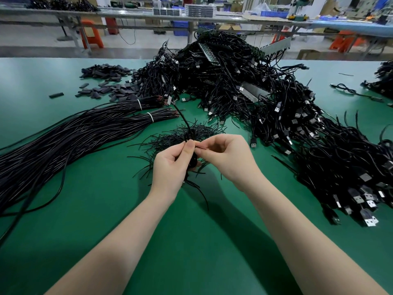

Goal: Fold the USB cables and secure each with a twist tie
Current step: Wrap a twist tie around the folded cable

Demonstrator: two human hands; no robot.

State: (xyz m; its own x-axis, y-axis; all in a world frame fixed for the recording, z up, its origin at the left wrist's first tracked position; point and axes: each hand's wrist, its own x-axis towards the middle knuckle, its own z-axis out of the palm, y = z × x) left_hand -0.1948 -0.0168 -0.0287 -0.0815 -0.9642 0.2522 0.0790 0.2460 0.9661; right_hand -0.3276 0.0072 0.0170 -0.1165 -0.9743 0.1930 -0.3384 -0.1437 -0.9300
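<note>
A folded black USB cable (pixel 192 160) is held above the green table (pixel 191 241), just in front of a loose heap of black twist ties (pixel 187 133) that lies on the table surface. The left hand (pixel 170 167) grips the folded cable, fingers curled around the bundle and thumb raised toward its top; one strand of the cable runs up and away from the hand toward the far bundles. The right hand (pixel 227 158) pinches a thin end between thumb and forefinger just beside the left thumb, its other fingers curled in; whether that end is a twist tie or bare wire cannot be told. Both forearms reach in from the near edge, converging at the cable, wrists above the table.

To the left lie long bundles of black cable (pixel 63 141), each bound near its far end by a white tie (pixel 150 117), the stripped ends pointing toward the centre. Behind them is a scatter of short black sleeves (pixel 106 81). A large tangled pile of USB cables (pixel 234 81) fills the centre and right, its plugs (pixel 361 199) spilling toward the near right. Long grey strips (pixel 255 90) lie within the pile. No container holding parts can be made out on the table; benches and blue bins (pixel 272 13) stand blurred beyond.
</note>
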